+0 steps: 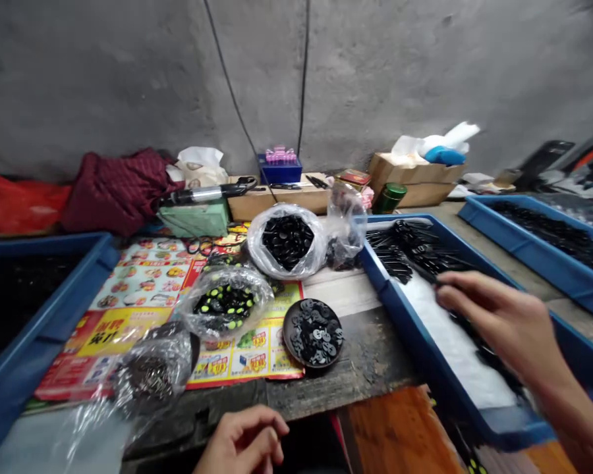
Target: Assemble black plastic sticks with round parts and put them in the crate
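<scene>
Over the blue tray (445,359) on the right, my right hand (499,316) pinches one end of a slim black piece (425,271); its exact kind is blurred. Beneath and beyond it, a heap of thin black pieces (410,243) lies on white lining in the tray. My left hand (247,438) is at the table's front edge, fingers loosely bent and slightly apart, with nothing visible in them. Closest to it stands a round dish (287,336) of flat dark parts. A plastic bag (185,309) holds black parts with yellow-green spots.
Another bag (319,253) holds glossy black parts; a third (178,368) holds small metal pieces. Printed flyers (143,283) cover the table's left. Blue trays stand at far left (96,263) and far right (479,207). Boxes (415,181) line the grey wall.
</scene>
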Action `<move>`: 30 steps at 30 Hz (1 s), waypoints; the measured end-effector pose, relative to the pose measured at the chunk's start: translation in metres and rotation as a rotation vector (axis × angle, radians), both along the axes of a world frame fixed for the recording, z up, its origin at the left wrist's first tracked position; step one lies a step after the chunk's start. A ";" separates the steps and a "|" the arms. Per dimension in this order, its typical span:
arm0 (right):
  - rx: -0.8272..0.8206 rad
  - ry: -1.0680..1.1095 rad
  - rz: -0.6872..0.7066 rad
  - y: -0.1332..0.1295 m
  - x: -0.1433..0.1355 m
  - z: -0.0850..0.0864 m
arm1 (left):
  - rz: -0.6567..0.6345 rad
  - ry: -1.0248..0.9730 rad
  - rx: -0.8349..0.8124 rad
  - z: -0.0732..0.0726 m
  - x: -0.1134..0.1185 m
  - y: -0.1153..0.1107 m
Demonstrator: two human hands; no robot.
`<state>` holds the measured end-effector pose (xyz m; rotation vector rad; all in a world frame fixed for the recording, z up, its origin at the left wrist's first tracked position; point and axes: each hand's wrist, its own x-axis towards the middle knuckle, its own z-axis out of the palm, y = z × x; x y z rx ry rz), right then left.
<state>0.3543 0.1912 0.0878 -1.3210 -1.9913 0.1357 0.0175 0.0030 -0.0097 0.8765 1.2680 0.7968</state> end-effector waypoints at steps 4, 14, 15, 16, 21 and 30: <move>-0.196 0.011 0.405 -0.095 -0.035 -0.026 | -0.010 -0.132 -0.016 0.007 0.010 0.003; -0.274 0.004 0.632 -0.141 -0.094 -0.085 | -0.195 0.208 -0.007 0.021 0.015 0.003; -0.276 0.010 0.625 -0.142 -0.094 -0.086 | -0.217 0.275 -0.004 0.022 0.016 0.003; -0.285 0.025 0.619 -0.143 -0.095 -0.086 | -0.233 0.349 0.017 0.024 0.017 0.004; -0.680 0.264 0.499 -0.146 -0.096 -0.094 | -0.294 0.667 0.388 0.031 0.018 0.000; -1.636 1.137 0.334 -0.157 -0.102 -0.131 | -0.589 0.856 0.840 0.037 0.007 -0.003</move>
